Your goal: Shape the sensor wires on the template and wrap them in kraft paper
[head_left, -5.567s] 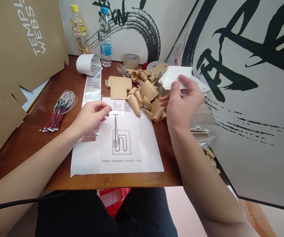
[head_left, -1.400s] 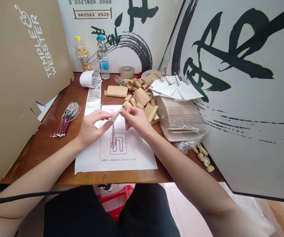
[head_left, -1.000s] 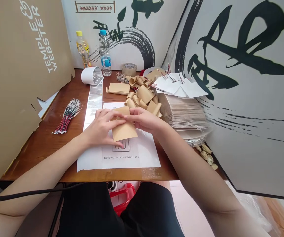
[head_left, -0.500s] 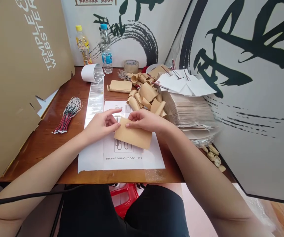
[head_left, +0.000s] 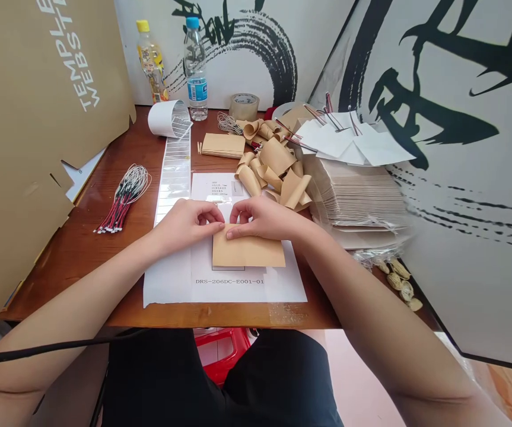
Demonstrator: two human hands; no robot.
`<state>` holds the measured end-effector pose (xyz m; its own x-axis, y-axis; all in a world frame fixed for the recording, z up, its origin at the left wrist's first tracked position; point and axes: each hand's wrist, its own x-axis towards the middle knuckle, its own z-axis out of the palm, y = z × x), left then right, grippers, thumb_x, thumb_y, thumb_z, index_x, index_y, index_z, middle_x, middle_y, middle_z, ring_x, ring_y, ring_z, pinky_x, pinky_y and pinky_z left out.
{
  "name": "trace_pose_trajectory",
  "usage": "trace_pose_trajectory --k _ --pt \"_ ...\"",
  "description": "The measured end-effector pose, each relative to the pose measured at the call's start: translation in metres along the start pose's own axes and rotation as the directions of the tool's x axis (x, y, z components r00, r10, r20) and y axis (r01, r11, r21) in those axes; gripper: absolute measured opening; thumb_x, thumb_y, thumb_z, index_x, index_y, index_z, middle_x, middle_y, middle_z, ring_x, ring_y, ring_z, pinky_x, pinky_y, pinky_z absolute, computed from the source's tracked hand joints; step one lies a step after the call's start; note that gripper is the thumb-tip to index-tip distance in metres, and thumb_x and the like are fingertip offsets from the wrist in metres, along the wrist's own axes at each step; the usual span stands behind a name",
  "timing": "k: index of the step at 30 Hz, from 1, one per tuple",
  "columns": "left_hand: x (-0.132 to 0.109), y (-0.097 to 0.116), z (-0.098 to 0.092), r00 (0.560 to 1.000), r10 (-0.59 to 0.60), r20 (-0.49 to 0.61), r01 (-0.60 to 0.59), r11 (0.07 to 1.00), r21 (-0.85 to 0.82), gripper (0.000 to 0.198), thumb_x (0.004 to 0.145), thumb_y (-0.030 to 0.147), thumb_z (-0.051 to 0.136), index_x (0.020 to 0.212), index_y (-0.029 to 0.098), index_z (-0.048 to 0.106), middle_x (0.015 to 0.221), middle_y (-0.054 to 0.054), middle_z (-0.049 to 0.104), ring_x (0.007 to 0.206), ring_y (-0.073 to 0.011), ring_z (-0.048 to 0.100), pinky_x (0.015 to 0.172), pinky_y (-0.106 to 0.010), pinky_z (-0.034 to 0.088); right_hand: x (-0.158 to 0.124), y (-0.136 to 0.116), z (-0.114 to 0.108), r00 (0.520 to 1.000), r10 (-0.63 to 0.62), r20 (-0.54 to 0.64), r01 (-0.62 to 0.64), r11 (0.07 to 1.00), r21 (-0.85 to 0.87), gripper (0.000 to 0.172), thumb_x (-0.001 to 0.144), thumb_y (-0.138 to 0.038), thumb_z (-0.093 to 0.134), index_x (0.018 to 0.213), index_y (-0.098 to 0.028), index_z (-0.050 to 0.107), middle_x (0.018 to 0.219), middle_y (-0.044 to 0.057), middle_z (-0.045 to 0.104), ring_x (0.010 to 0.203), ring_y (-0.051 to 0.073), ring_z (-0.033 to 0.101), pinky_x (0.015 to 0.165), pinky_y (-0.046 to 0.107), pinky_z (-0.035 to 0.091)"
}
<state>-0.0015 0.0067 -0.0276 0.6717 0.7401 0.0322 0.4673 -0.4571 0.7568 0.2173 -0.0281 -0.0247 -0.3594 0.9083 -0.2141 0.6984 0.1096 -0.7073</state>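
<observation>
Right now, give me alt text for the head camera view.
The left hand and right hand meet at the top edge of a kraft paper sheet lying on a printed drawing. Curled kraft paper pieces and stacked sheets lie beside them on a wooden desk.

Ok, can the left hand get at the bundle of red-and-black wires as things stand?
Probably yes: the left hand rests on the printed drawing, and the wire bundle lies close by on the desk, nothing standing between them.

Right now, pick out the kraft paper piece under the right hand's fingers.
It's the flat kraft paper piece lying on the printed drawing sheet under the right hand; the curled kraft paper pieces sit heaped beyond the hands.
</observation>
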Motion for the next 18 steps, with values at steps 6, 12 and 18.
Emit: trace_pose_trajectory --k 6,12,18 --pt "0.0000 -0.0040 -0.0032 0.998 0.003 0.058 -0.006 0.999 0.048 0.011 0.080 0.030 0.070 0.079 0.020 0.075 0.071 0.001 0.073 0.066 -0.0148 0.062 0.065 -0.029 0.046 -0.0001 -0.0002 0.0005 0.999 0.037 -0.003 -0.037 0.998 -0.053 0.037 0.071 -0.051 0.083 0.076 -0.022 0.061 0.080 0.002 0.068 0.072 0.018 0.057 0.060 0.030 0.039" --pt "0.0027 -0.0044 -0.0024 0.996 0.022 0.082 -0.029 0.996 0.088 0.012 0.081 0.030 0.070 0.079 0.020 0.077 0.069 0.001 0.071 0.064 -0.0143 0.060 0.063 -0.028 0.042 0.0010 -0.0005 0.0042 0.999 0.043 -0.003 -0.043 0.997 -0.064 0.037 0.072 -0.050 0.083 0.075 -0.022 0.060 0.078 0.001 0.066 0.070 0.017 0.055 0.059 0.029 0.037" --pt "0.0029 -0.0030 -0.0069 0.991 0.031 0.127 -0.049 0.989 0.141 0.019 0.087 0.030 0.062 0.087 0.020 0.078 0.078 0.000 0.076 0.071 -0.0158 0.063 0.068 -0.029 0.044 -0.0004 -0.0022 0.0036 0.998 0.065 0.011 -0.064 0.995 -0.074 0.036 0.071 -0.049 0.083 0.075 -0.022 0.060 0.077 0.000 0.065 0.070 0.016 0.055 0.059 0.028 0.036"
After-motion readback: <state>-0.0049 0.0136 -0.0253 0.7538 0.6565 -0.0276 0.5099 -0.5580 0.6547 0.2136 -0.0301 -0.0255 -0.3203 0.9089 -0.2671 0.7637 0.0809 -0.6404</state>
